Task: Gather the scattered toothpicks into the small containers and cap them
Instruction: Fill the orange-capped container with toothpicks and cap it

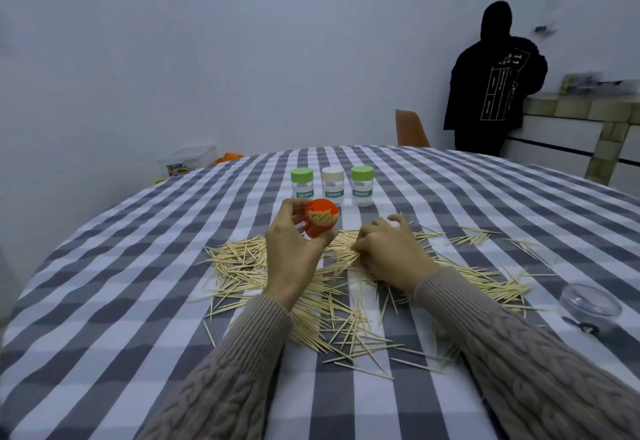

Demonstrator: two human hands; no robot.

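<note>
The left hand [294,249] holds the orange container [320,220] up off the table, its fingers curled round it; the open mouth tips toward us, already full of toothpick tips. The right hand [391,252] rests on the pile of toothpicks [277,266], fingers curled and pinching a small bunch; those sticks seem to lie sideways, pointing toward the container, which sits just left of these fingers. Three capped jars [332,186] wait beyond both hands.

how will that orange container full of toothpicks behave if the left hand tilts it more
The orange container is open-topped and packed, so toothpicks would likely slide out. It looks light, since the left hand holds it easily. Its round body would probably roll if laid down.
</note>
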